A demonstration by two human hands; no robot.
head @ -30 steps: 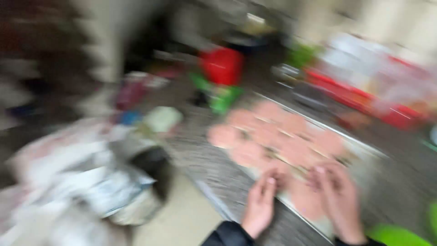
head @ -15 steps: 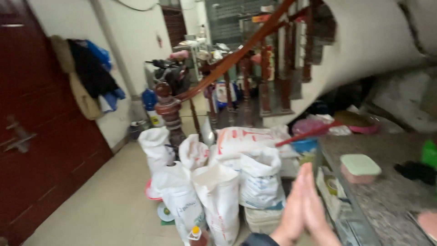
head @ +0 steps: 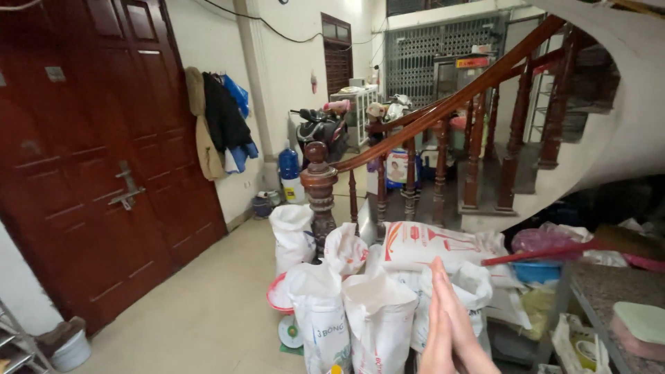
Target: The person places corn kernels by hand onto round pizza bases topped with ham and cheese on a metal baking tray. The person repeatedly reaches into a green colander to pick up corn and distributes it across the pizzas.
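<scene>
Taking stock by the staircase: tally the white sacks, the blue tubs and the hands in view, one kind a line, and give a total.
White sacks: 6
Blue tub: 1
Left hand and right hand, palms pressed together: 2
Total: 9

White printed sacks crowd the floor below the stairs; a red-yellow sign hangs beyond.

- Ground-floor hallway of a lived-in home, used for storage too.
- Beyond the pressed-together hands: white woven sacks, tied and bunched around a wooden newel post.
- Above them: curved staircase with dark red banister.
- Far left: tall red wooden doors, coats on wall hooks.
- Farther back: parked scooter, metal grille gate.
</scene>
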